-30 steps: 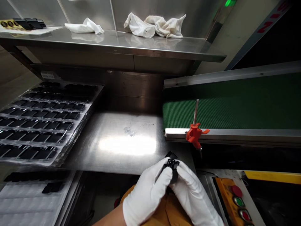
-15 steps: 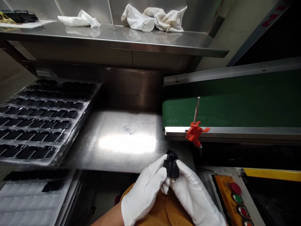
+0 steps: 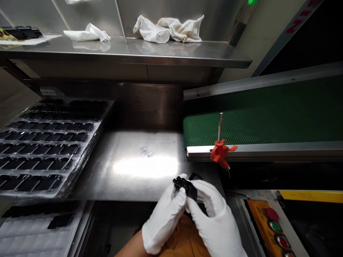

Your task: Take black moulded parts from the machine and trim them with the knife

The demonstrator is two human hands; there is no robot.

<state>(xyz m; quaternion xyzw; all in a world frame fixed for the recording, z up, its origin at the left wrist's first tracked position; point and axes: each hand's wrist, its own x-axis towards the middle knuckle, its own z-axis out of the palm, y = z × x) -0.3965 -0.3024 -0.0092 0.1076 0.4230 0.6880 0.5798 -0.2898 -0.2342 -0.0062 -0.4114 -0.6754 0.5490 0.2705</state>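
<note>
Part (image 3: 184, 185) sits pinched between curled fingers of the left hand (image 3: 166, 221) and right hand (image 3: 221, 221), near the bench (image 3: 128, 191). Its handling seems unfinished; the left tray (image 3: 83, 150) holds many more.

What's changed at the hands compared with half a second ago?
The black part has been turned: its broad smooth face showed before; now its knobbed end shows, pointing left. It has shifted slightly left, and the right hand has changed its grip. Both it and the left hand hold the part, as before. The tray, red clamp and green belt stayed put.
</note>
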